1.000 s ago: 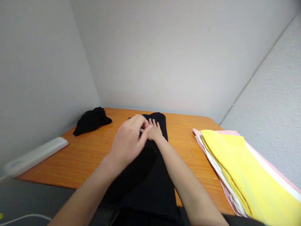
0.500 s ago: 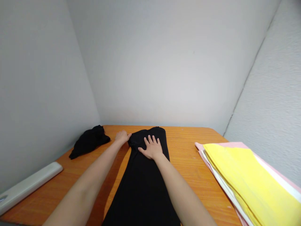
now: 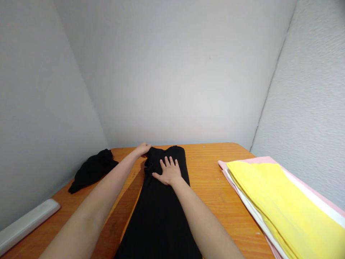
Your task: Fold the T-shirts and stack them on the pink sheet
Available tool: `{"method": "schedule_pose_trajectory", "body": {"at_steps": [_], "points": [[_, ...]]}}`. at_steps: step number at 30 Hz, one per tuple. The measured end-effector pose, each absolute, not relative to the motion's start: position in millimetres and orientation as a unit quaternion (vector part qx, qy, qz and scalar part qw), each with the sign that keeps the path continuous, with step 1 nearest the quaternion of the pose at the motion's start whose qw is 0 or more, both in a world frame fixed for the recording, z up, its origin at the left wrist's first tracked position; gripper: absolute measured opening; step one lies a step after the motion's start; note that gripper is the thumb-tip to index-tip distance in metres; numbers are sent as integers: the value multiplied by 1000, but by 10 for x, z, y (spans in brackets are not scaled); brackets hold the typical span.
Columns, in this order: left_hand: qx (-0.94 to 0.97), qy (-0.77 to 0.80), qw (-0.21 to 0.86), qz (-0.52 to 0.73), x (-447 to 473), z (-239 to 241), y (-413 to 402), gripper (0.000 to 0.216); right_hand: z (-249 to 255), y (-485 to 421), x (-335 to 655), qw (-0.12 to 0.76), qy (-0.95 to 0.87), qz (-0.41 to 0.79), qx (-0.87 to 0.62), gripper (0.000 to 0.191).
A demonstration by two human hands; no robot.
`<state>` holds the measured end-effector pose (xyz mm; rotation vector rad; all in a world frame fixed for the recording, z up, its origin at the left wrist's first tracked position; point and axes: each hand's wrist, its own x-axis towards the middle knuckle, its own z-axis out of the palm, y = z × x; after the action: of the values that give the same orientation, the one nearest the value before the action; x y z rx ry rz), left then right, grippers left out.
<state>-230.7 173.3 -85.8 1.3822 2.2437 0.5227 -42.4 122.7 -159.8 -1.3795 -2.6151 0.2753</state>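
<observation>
A long black garment (image 3: pixel 161 216) lies lengthwise on the wooden table, running from the near edge toward the back. My left hand (image 3: pixel 143 148) pinches its far left corner, where the cloth is bunched and slightly raised. Flat on the garment's upper part rests my right hand (image 3: pixel 170 172), fingers spread. Just what kind of garment it is, I cannot tell.
A crumpled black cloth (image 3: pixel 94 168) lies at the table's back left. In front of it along the left wall is a white bar-shaped object (image 3: pixel 29 225). Stacked yellow, white and pink cloths (image 3: pixel 280 201) lie at the right. Walls enclose the wooden table (image 3: pixel 210 172).
My left hand has moved up toward the back with the garment's corner, and the cloth there is more bunched. The right hand stays flat on the garment. The view has shifted slightly.
</observation>
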Motion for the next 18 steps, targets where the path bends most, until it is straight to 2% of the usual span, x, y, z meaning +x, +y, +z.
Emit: {"method": "schedule_pose_trajectory", "body": {"at_steps": [4,10,14,18], "points": [[524,777,280,209,-1970,-851,1871,33,-1623,1241,-425,99,-879,85,-459,95],[586,713,322,213,-1703,-1138,1947,32,-1622,1240,-421,93,-884,75,-453,92],[654,660,296,223,-1804,-1249,1919,32,-1599,1220,-405,105,-883,81,-451,91],[716,624,224,221,-1926,-1380,1850,36,-1570,1215,-384,105,-881,88,-453,90]]}}
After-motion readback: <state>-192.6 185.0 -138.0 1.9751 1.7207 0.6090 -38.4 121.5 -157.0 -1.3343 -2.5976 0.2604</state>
